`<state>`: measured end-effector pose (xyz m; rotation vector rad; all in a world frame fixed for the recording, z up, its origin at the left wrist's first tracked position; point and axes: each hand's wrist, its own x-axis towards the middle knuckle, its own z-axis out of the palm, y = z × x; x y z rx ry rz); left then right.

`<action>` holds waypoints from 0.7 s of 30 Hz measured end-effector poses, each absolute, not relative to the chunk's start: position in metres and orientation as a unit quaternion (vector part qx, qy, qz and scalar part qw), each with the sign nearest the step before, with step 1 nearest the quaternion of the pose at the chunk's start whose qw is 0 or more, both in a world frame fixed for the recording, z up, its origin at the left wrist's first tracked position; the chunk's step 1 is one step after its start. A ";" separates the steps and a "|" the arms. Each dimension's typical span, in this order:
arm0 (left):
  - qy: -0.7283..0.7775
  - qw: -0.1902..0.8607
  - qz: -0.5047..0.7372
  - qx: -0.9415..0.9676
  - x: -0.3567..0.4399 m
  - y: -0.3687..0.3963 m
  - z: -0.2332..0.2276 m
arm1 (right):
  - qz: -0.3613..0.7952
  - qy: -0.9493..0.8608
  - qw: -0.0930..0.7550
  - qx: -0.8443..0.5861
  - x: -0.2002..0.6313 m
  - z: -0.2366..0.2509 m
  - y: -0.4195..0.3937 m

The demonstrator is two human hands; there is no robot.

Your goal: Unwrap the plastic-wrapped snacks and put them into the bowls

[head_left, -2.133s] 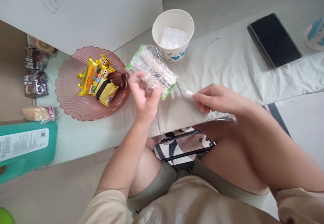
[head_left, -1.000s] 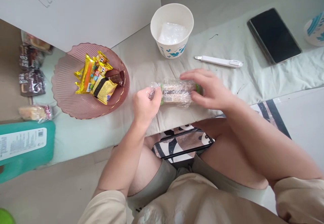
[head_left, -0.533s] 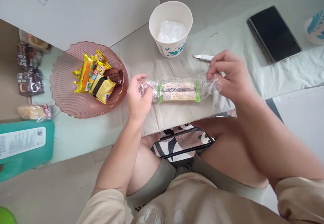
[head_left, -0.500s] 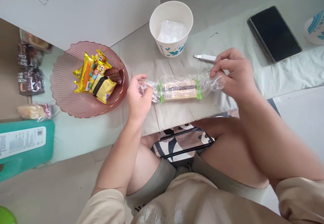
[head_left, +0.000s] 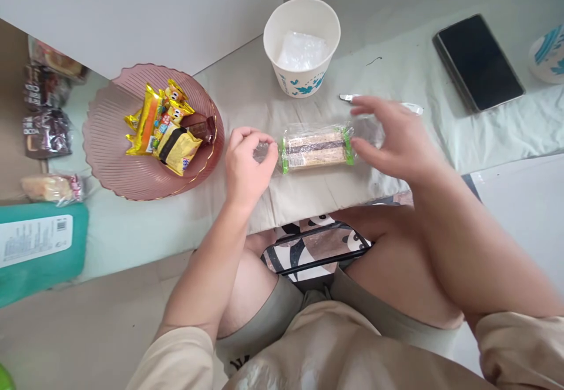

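A layered snack bar, pale with a dark middle stripe, lies on the cloth in a clear plastic wrapper with green bands at both ends. At its left end my left hand is closed, thumb and forefinger pinched on the crinkled wrapper. Over the right end, my right hand has its thumb and fingers spread apart, with nothing held; its outline is slightly blurred. A white utility knife lies partly hidden behind that hand, its tip showing on the left.
A paper cup with clear plastic inside stands behind the bar. To the left, a pink ribbed bowl holds several yellow packets. A phone lies at the right. Wrapped snacks and a green container are far left.
My right hand has let go of the wrapper's right end and opened, fingers moving left over it. My left hand stays at the left end, its fingers curled closer together.
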<state>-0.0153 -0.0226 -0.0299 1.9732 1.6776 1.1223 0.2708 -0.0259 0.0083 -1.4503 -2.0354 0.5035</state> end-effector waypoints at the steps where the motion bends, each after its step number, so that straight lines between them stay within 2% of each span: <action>1: 0.581 0.151 0.398 0.694 -0.015 -0.023 -0.028 | 0.184 -0.770 0.274 -0.546 0.269 0.007 -0.025; 6: 0.500 0.109 0.448 0.733 -0.015 -0.027 -0.017 | 0.148 -0.768 0.257 -0.568 0.269 0.008 -0.026; 10: 0.398 0.079 0.511 0.758 -0.014 -0.035 -0.009 | 0.125 -0.787 0.263 -0.544 0.268 0.015 -0.035; 14: 0.337 0.080 0.522 0.779 -0.017 -0.047 -0.001 | 0.089 -0.818 0.246 -0.512 0.268 0.027 -0.045; 21: 0.339 0.204 0.395 0.829 -0.031 -0.069 0.016 | 0.120 -0.837 0.050 -0.532 0.265 0.050 -0.068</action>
